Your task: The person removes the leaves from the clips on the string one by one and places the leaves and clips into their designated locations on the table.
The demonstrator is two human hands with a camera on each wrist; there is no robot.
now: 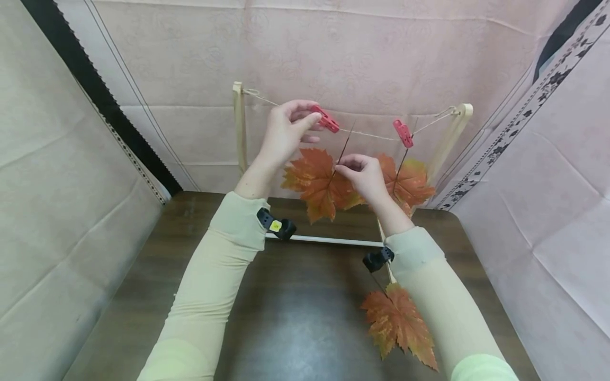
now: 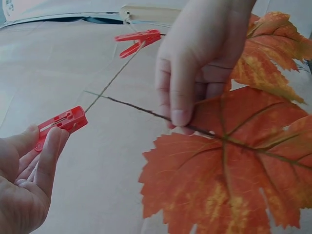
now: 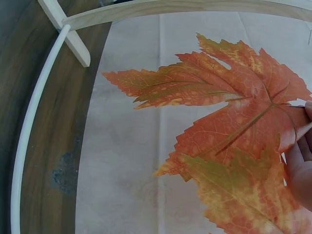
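Note:
My left hand (image 1: 290, 129) pinches a red clothespin (image 1: 325, 119) that sits on the string (image 1: 367, 134). In the left wrist view that clothespin (image 2: 61, 127) has its tip at the string. With thumb and fingertips, my right hand (image 1: 364, 177) holds an orange maple leaf (image 1: 320, 182) by its dark stem (image 2: 141, 108). The stem's upper end crosses the string, just right of the held clothespin. Farther right, a second red clothespin (image 1: 403, 133) grips the string and the stem of another orange leaf (image 1: 407, 182). In the right wrist view the held leaf (image 3: 243, 112) partly shows beside my fingers.
Two wooden posts (image 1: 240, 127) carry the string, and a white rod (image 1: 333, 241) runs low between the sides of the frame. A third leaf (image 1: 399, 325) lies on the dark table (image 1: 295, 317) beside my right forearm. Pale cloth (image 1: 381, 53) hangs behind and at both sides.

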